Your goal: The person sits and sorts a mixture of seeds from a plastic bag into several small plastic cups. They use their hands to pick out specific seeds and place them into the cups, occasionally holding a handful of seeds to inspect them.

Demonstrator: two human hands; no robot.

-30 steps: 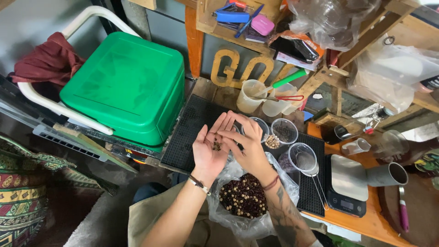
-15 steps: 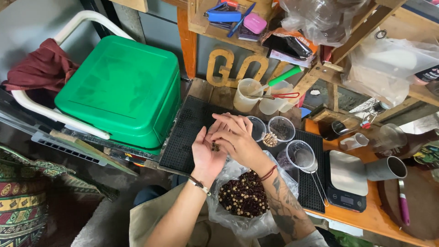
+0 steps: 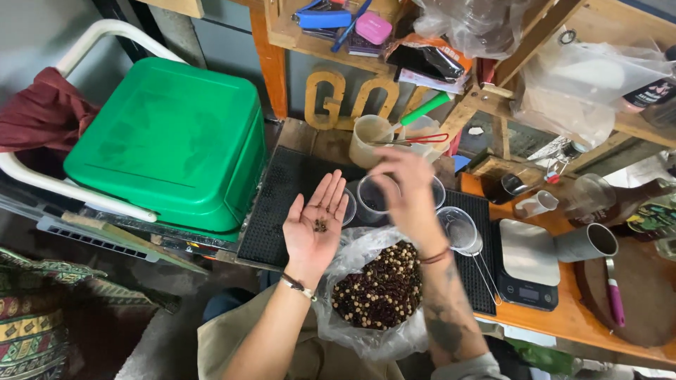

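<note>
Since a moment ago the right hand [image 3: 403,184] has lifted off the left palm and swung out over the clear plastic cups [image 3: 377,197]; it is blurred, fingertips seemingly drawn together, though I cannot tell whether a bean is pinched between them. Meanwhile the left hand [image 3: 317,222] lies flat and open, palm up, fingers spread wide, with a few dark beans [image 3: 320,225] sitting in the hollow of the palm. Just below both wrists sits a clear plastic bag [image 3: 352,257] full of mixed dark and pale beans [image 3: 380,288], resting on the person's lap against the edge of the black ribbed mat [image 3: 278,211]. Beyond the cups stand a fine mesh strainer [image 3: 461,229], a small digital scale [image 3: 527,257] and a metal mug [image 3: 588,243]; a green plastic tub [image 3: 165,141] sits to the left. Sorting like this goes best, I'd say, with the palm kept level so nothing rolls off, and each bean released low over the right cup.
</note>
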